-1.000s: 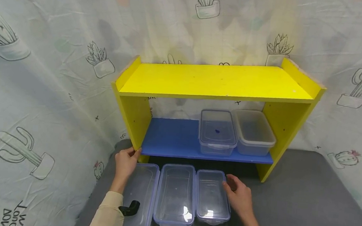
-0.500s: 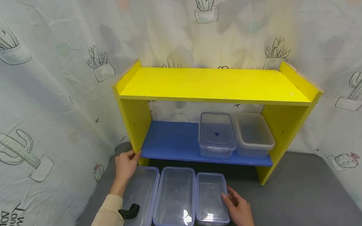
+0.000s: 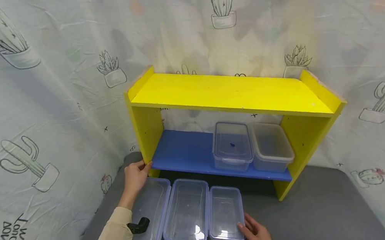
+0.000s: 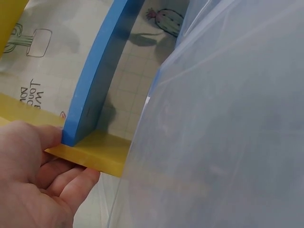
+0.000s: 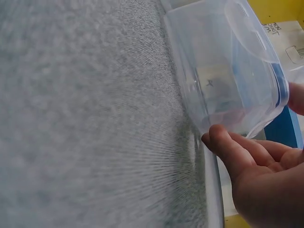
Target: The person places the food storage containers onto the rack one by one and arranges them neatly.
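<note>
A yellow shelf unit (image 3: 240,95) with a blue lower board (image 3: 189,150) stands on the grey table. My left hand (image 3: 135,176) grips the lower front of its left side panel, thumb by the board's end and fingers behind, as the left wrist view (image 4: 42,175) shows. In front lie three clear lidded containers: a large one (image 3: 151,212), a middle one (image 3: 187,212) and a small one (image 3: 226,214). My right hand (image 3: 259,236) lies along the small container's right side, thumb at the lid rim. In the right wrist view its relaxed fingers (image 5: 232,152) touch the container's wall (image 5: 223,85).
Two more plastic containers stand side by side at the right of the blue board, one with a clear lid (image 3: 233,143) and one with a whitish rim (image 3: 273,147). A cactus-print cloth (image 3: 79,66) hangs behind and to the left. The grey tabletop (image 3: 335,226) extends right.
My right hand has slid toward me along the small container's right side, from its far corner to its nearer part. My left hand keeps its grip on the shelf. The head view has tilted slightly.
</note>
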{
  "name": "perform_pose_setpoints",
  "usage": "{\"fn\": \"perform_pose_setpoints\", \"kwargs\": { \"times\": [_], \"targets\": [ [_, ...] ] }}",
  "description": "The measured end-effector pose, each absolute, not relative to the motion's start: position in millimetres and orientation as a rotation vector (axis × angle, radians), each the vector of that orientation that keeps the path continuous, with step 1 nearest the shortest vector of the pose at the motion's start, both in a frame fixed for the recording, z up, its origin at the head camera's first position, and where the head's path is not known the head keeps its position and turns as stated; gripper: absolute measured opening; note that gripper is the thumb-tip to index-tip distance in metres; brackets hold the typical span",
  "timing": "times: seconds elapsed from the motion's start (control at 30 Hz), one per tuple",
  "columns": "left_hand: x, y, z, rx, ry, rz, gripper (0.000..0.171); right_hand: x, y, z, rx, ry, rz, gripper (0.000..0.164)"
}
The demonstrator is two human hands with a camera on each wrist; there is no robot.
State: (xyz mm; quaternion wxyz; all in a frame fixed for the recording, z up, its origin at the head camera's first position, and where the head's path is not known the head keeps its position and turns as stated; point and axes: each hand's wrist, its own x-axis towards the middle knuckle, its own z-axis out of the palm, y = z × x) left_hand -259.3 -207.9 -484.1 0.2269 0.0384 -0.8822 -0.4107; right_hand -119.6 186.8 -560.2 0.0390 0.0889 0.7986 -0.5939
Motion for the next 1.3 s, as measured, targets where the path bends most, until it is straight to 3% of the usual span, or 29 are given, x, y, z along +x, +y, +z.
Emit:
{"fn": "perform_pose_setpoints", "kwargs": {
  "times": [0.47, 0.83, 1.1, 1.3],
  "targets": [
    [-261, -208, -487, 0.097, -2.404, -1.154, 0.018, -108, 192, -553, 0.168, 2.062, -1.989, 0.073],
    [-261, -207, -487, 0.113, -2.407, -1.162, 0.017, -99, 207, -555, -0.107, 1.976, -1.990, 0.080],
    [-260, -207, -486, 0.119, -2.406, -1.167, 0.018, -95, 210, -563, -0.005, 1.727, -2.229, 0.050],
    [-260, -207, -487, 0.129, -2.411, -1.153, 0.018, -92, 209, -564, -0.131, 1.595, -2.358, 0.049]
  ]
}}
